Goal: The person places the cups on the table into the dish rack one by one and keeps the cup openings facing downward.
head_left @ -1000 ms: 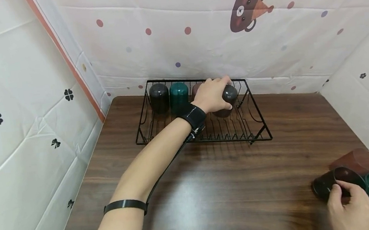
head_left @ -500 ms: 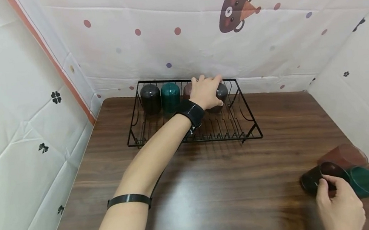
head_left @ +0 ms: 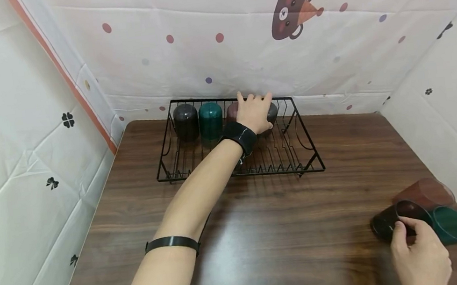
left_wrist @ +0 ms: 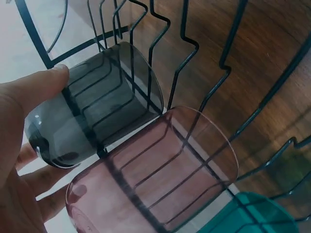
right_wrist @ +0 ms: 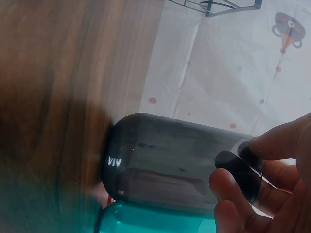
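Left grip (head_left: 254,113) holding grey cup (left_wrist: 92,104) in rack (head_left: 310,154); right grip (head_left: 420,257) pinching dark cup (head_left: 390,223) on bench (head_left: 272,231).

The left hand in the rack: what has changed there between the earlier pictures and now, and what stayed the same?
The left hand carried the dark cup toward the back of the rack and set it upside down beside the pink cup; its fingers still hold it. The other dark cup and the green cup stayed in place. The right hand still pinches the rim of a lying dark cup.
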Demonstrator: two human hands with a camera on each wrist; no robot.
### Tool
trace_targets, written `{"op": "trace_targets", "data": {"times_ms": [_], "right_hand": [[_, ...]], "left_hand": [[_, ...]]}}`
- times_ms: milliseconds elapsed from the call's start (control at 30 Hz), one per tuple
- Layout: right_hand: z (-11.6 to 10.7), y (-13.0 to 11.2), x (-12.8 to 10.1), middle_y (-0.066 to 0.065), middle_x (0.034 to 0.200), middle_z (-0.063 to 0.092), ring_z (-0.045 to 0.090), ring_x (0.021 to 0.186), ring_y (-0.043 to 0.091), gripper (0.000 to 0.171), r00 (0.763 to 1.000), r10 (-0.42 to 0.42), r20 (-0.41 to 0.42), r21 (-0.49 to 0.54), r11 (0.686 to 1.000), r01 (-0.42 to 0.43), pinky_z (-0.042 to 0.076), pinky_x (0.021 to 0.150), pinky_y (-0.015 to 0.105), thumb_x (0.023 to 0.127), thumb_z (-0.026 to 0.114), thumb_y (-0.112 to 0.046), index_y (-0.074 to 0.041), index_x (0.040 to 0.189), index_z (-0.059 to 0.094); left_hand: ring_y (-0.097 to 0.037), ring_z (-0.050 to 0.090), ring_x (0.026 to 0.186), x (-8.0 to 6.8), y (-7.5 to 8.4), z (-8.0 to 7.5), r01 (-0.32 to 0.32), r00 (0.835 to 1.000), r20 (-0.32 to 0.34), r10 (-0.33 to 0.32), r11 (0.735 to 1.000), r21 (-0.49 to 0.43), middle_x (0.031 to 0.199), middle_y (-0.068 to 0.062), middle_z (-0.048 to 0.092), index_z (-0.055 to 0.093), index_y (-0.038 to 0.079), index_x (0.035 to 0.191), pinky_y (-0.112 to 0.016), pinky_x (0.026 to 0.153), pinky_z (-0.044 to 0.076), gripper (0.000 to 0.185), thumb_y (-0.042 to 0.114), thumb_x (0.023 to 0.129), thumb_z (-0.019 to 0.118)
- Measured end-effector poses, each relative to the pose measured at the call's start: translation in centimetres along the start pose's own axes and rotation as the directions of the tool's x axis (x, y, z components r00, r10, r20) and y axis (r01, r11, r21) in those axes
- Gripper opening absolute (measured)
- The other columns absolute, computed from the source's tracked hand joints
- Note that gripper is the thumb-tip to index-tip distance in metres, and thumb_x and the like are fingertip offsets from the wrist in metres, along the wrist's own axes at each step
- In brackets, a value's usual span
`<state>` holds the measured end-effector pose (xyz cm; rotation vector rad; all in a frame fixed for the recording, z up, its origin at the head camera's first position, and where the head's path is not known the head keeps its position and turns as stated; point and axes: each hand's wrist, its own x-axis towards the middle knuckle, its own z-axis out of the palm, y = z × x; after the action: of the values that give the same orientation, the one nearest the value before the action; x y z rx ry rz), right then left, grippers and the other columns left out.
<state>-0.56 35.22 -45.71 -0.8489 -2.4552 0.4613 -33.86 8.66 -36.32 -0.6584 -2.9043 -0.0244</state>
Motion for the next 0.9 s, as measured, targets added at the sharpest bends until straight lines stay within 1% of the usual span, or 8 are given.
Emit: {"op": "trace_targets", "data": {"times_ms": [100,200,333,400,500,733,833,900], "right_hand": [[0.0,0.0,-0.1,0.024,0.113,0.069,0.064,0.086,0.045,0.034,1.0,0.012,0.004,-0.001,1.0,-0.012,0.041,0.066,0.06,0.102,0.054,-0.025,-0.003,0.123,0.068],[0.0,0.0,-0.2,0.024,0.112,0.069,0.064,0.085,0.044,0.034,1.0,0.02,0.006,-0.001,1.0,-0.02,0.041,0.066,0.061,0.102,0.054,-0.025,-0.003,0.123,0.068],[-0.1,0.0,-0.1,0.024,0.112,0.069,0.064,0.086,0.044,0.034,1.0,0.021,0.01,0.0,1.0,-0.021,0.041,0.066,0.061,0.102,0.054,-0.026,-0.003,0.123,0.068],[-0.1,0.0,0.0,0.024,0.112,0.069,0.064,0.085,0.044,0.034,1.0,0.02,0.011,-0.002,1.0,-0.02,0.041,0.066,0.061,0.102,0.054,-0.026,-0.004,0.123,0.068],[-0.2,0.0,0.0,0.024,0.111,0.069,0.063,0.084,0.044,0.034,0.999,0.027,0.02,-0.006,1.0,-0.027,0.041,0.065,0.061,0.102,0.054,-0.026,-0.004,0.123,0.068],[-0.3,0.0,0.0,0.024,0.112,0.068,0.063,0.084,0.044,0.035,0.998,0.042,0.046,-0.016,0.999,-0.041,0.041,0.065,0.06,0.102,0.054,-0.027,-0.003,0.124,0.068],[-0.3,-0.1,0.0,0.024,0.112,0.068,0.063,0.085,0.044,0.035,0.999,0.032,0.035,-0.013,0.999,-0.032,0.041,0.066,0.061,0.102,0.054,-0.028,-0.004,0.124,0.068],[-0.2,-0.2,-0.1,0.023,0.112,0.068,0.063,0.085,0.044,0.034,0.999,0.02,0.029,-0.009,1.0,-0.02,0.041,0.065,0.062,0.103,0.053,-0.027,-0.004,0.123,0.068]], "left_hand": [[-0.029,0.042,0.145,0.0,0.0,-0.1,-0.005,1.0,0.012,0.005,1.0,0.014,0.156,-0.003,0.048,0.029,0.026,0.159,-0.065,0.123,0.016,0.088,0.055,0.088,0.074],[-0.029,0.038,0.147,-0.1,-0.1,0.0,-0.009,1.0,0.017,0.009,1.0,0.008,0.159,-0.004,0.043,0.028,0.028,0.159,-0.066,0.122,0.017,0.088,0.059,0.089,0.071],[-0.029,0.036,0.149,-0.2,-0.4,-0.1,-0.018,1.0,0.01,0.019,1.0,-0.013,0.159,-0.004,0.041,0.031,0.029,0.158,-0.067,0.122,0.018,0.085,0.066,0.09,0.064],[-0.029,0.036,0.149,-0.2,-0.6,-0.3,-0.028,1.0,0.008,0.028,0.999,-0.019,0.159,-0.004,0.041,0.032,0.029,0.157,-0.066,0.122,0.018,0.082,0.068,0.091,0.06],[-0.029,0.035,0.149,-0.2,-0.9,-0.7,-0.035,0.999,0.014,0.035,0.999,-0.033,0.159,-0.004,0.041,0.033,0.028,0.157,-0.065,0.122,0.018,0.078,0.067,0.094,0.058],[-0.028,0.032,0.151,-0.8,-1.8,-1.6,-0.032,0.999,0.027,0.037,0.988,-0.153,0.163,-0.003,0.036,0.032,0.026,0.158,-0.061,0.123,0.019,0.074,0.06,0.097,0.057],[-0.028,0.032,0.151,-1.3,-2.1,-1.9,-0.055,0.998,0.015,0.059,0.981,-0.187,0.163,-0.003,0.036,0.034,0.026,0.158,-0.059,0.123,0.021,0.071,0.056,0.098,0.058],[-0.028,0.034,0.149,-1.7,-2.4,-2.1,-0.083,0.996,-0.001,0.084,0.974,-0.209,0.161,-0.003,0.038,0.036,0.026,0.156,-0.058,0.122,0.024,0.068,0.054,0.099,0.059]]}}
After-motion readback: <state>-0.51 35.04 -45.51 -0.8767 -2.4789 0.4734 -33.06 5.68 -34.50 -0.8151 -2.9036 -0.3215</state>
